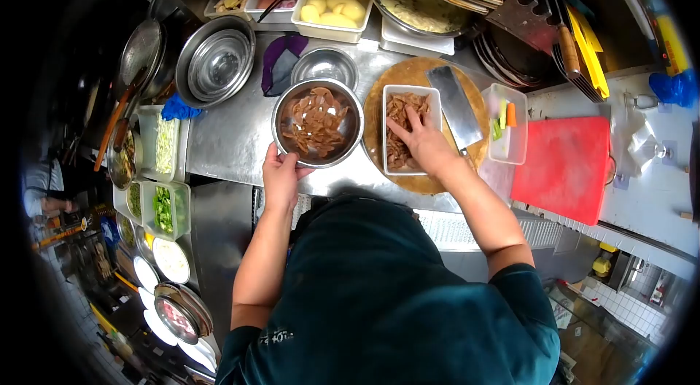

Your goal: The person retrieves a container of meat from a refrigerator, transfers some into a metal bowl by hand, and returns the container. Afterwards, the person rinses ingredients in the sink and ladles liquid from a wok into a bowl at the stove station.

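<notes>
Left hand (pixel 281 179): gripping bowl (pixel 353 115) by near rim, likely steadying it. Right hand (pixel 432 150): in tub (pixel 435 109) meat (pixel 401 155), grasp unclear.

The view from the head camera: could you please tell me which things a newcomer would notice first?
Probably the two hands at the centre: the left hand holds a metal bowl of brown slices, while the right hand reaches into a white container of similar pieces. Beside that container, a broad cleaver lies on the round board. Further right, the bright red board stands out strongly.
</notes>
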A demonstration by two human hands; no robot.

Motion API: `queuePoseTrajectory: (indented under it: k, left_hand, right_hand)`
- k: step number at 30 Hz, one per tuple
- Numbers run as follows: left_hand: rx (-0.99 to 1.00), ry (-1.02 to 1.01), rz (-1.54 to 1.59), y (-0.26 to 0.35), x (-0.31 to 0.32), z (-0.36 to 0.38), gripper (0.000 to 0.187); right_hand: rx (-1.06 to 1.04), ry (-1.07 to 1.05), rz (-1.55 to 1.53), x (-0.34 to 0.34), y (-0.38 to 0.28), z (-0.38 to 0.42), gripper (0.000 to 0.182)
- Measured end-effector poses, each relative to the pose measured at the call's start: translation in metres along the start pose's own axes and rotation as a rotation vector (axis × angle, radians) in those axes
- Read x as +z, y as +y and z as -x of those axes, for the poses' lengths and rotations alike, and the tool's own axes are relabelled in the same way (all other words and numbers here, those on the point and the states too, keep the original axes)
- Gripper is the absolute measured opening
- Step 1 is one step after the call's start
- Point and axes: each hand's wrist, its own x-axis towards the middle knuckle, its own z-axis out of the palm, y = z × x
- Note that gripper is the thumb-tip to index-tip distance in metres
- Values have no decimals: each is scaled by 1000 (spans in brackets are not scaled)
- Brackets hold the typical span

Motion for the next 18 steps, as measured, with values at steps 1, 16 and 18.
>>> queuePoseTrajectory:
  k: [1,16,18]
  left_hand:
    - [6,-2,3,1,1,1,34]
    - [-3,23,-11,0,6,8,35]
    - [-3,18,-14,-3,3,6,33]
  right_hand:
    - [-10,-26,-62,-3,1,-2,83]
    - [-16,110,-389,-1,17,0,54]
    - [14,113,-451,-16,20,3,47]
